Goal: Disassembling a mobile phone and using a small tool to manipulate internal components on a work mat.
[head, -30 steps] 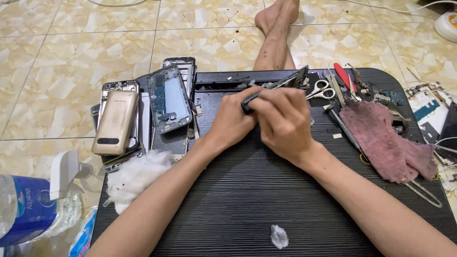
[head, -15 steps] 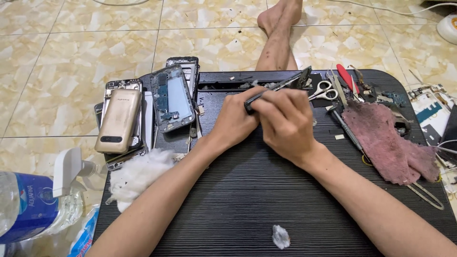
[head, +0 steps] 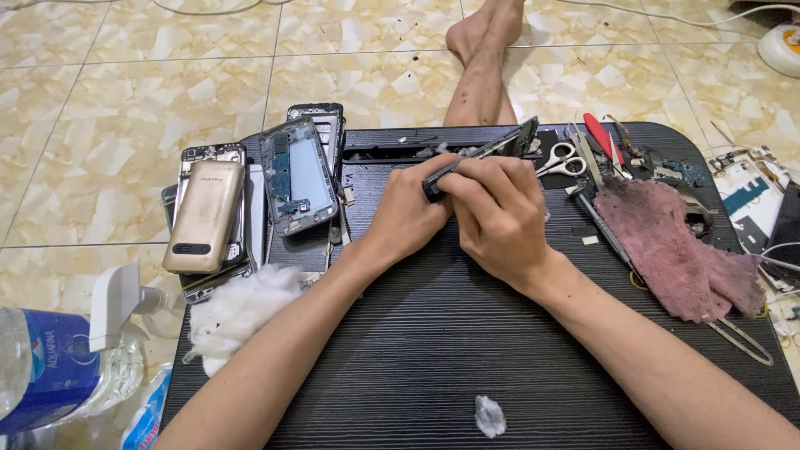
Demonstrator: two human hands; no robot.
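Note:
My left hand (head: pixel 408 218) and my right hand (head: pixel 498 215) meet over the far middle of a black ribbed table (head: pixel 467 333). Together they grip a thin dark tool (head: pixel 479 154) that sticks out up and to the right, its tip near a dark phone part at the table's far edge. What the fingers cover beneath is hidden. Left of my left hand lies an opened phone frame with blue boards (head: pixel 298 175) and a gold phone back (head: pixel 205 217).
Scissors (head: pixel 560 159), a red-handled tool (head: pixel 602 137) and a pink rag (head: pixel 675 250) lie at the right. White cotton (head: pixel 242 308) sits at the left edge, a small wad (head: pixel 490 415) near the front. A water bottle (head: pixel 50 367) stands on the tiled floor. My bare leg (head: pixel 483 67) stretches beyond the table.
Both hands stay clasped on the tool with only slight shifts. The view has drifted a little.

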